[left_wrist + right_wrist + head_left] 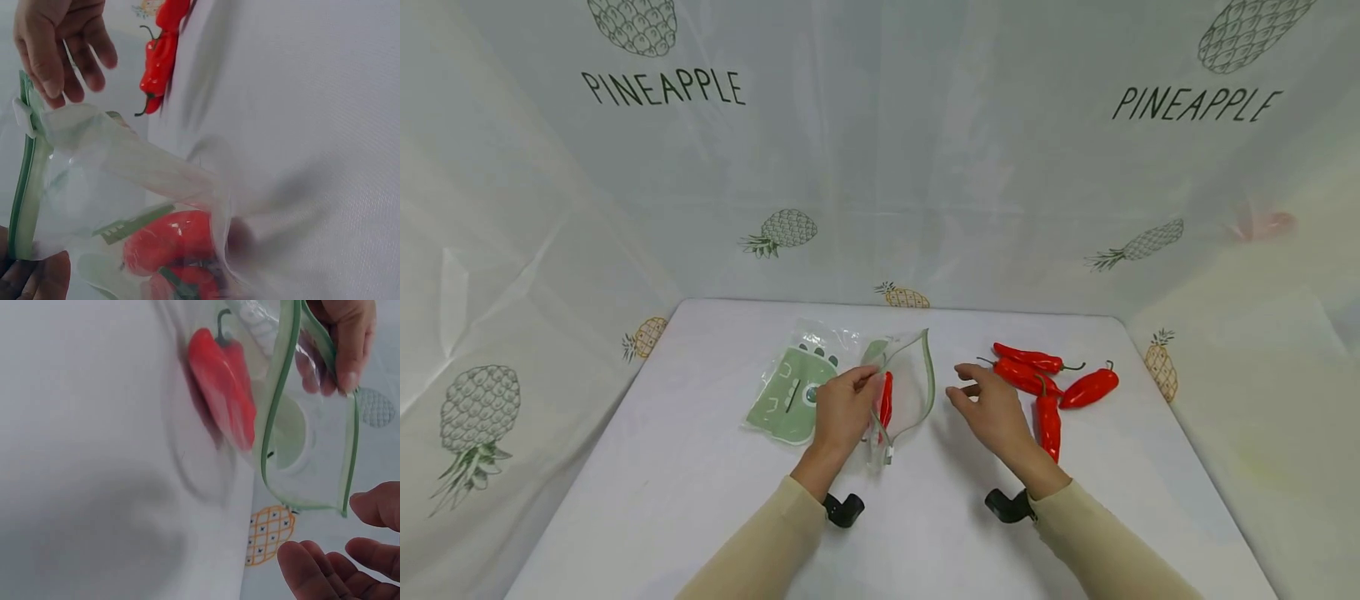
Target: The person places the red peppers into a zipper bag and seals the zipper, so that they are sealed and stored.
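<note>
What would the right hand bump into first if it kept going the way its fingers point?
Probably the green-edged mouth of the clear bag, which the left hand holds open. The right hand is open and points left toward it, though height is hard to judge.

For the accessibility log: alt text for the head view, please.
A left hand holds open a clear zip bag with one red pepper inside, while the right hand hovers open beside four loose red peppers on a white table.
</note>
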A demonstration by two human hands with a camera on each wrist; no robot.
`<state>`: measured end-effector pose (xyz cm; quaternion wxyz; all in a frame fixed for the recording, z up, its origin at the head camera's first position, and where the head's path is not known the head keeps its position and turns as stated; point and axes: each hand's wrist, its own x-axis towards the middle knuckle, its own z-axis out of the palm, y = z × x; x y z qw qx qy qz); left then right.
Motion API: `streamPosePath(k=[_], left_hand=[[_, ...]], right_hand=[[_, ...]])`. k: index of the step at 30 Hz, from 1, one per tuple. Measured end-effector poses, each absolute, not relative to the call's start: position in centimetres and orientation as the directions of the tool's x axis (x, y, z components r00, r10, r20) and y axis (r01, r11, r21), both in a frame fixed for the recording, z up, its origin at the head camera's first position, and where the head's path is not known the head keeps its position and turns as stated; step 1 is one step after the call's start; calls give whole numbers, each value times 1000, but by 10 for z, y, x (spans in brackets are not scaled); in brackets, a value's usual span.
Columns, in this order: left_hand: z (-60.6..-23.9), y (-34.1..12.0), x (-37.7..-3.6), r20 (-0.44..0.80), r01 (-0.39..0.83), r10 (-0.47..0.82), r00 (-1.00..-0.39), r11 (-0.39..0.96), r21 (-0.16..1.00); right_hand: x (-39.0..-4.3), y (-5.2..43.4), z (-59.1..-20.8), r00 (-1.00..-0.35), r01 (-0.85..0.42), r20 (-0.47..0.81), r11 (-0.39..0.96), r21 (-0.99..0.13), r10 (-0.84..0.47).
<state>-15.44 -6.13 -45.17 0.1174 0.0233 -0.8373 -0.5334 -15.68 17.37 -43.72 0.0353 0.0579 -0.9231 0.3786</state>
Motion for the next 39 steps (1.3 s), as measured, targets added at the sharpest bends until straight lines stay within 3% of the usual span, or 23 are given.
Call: streamPosePath(k=[15, 28, 39], left_hand=[[-452, -65, -156, 158, 71, -176, -972, 421, 904], [-453, -65, -156, 124, 39, -191, -974, 397, 917], [-452, -65, -156, 139, 51, -202, -969, 388, 920]], right_hand=[[-149, 240, -433, -986, -84, 164, 793, -604, 20], [-152, 290, -449, -985, 163, -51, 808, -567, 163], [-151, 302, -466, -975, 221, -143, 810, -543, 170]])
